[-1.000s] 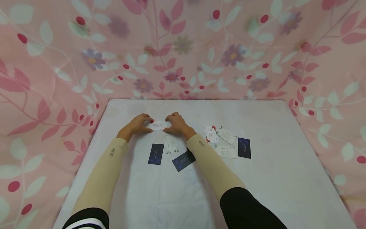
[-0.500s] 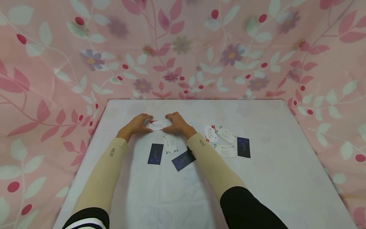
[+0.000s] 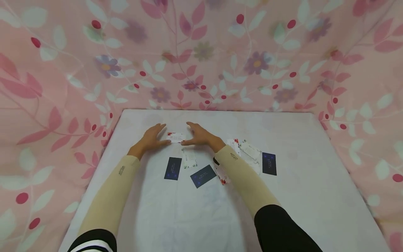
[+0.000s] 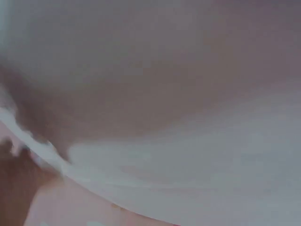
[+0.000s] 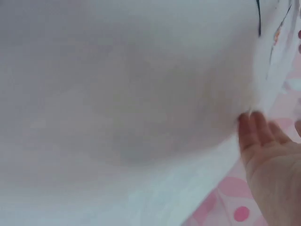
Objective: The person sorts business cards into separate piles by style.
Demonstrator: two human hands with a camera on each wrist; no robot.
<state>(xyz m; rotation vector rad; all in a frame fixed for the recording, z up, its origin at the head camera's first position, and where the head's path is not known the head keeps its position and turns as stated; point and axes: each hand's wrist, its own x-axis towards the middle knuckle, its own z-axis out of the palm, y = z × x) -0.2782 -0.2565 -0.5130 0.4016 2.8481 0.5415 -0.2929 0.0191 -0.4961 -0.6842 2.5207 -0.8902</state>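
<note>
A white business card with red flower corners [image 3: 176,138] lies flat near the back of the table, between both hands. My left hand [image 3: 151,137] is at its left end, thumb and fingers spread apart. My right hand [image 3: 200,135] is at the right end, also spread. Both thumb tips come close to the card's near corners; whether they touch it I cannot tell. In the left wrist view the hand [image 4: 21,188] is blurred. The right wrist view shows the hand [image 5: 268,165] with extended fingers over the white cloth.
Nearer me lie a dark blue card [image 3: 172,168], a white leaf-patterned card [image 3: 189,158] and a second dark card [image 3: 203,176]. A red-flowered card [image 3: 222,175] is partly under my right forearm. Further right are overlapping white cards [image 3: 250,150] and another dark card [image 3: 269,163].
Both hands have loosened and spread from the card's ends; the right has shifted slightly right. The red-flowered card by the right forearm has come into view. The cards otherwise lie as before.
</note>
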